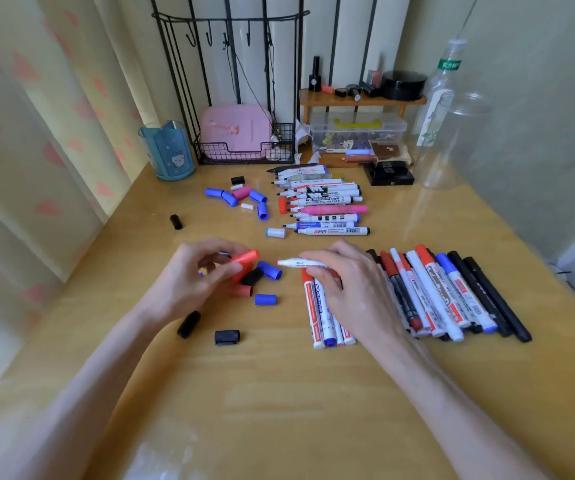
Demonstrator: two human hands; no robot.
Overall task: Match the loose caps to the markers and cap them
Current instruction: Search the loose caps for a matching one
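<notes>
1. a pale wooden bench (pixel 279 393) fills the view; on it a row of uncapped markers (pixel 324 202) lies side by side, tips to the left.
2. behind the row stand a black wire rack (pixel 230 81), a pink case (pixel 234 133), a small wooden shelf (pixel 358 100) and a clear box (pixel 358 131).
3. a blue cup (pixel 168 150) stands behind and left of the row, a clear bottle (pixel 441 98) behind and right. a curtain (pixel 19 133) with pink hearts hangs far to the row's left.
4. just left of the row lie far caps (pixel 241 197): blue, pink, white and black.
5. nearer the person than the row, to the right, lies a pile of capped markers (pixel 435 292).
6. on the near side of the row, the left hand (pixel 192 275) has curled fingers (pixel 223 271) pinching a red cap (pixel 246 257).
7. the right hand (pixel 344 285) has fingers (pixel 320 254) curled round a white marker (pixel 299 263). its bare red tip points at the red cap, close but apart.
8. near caps (pixel 265 299), blue, black and red, lie beside the left hand.
</notes>
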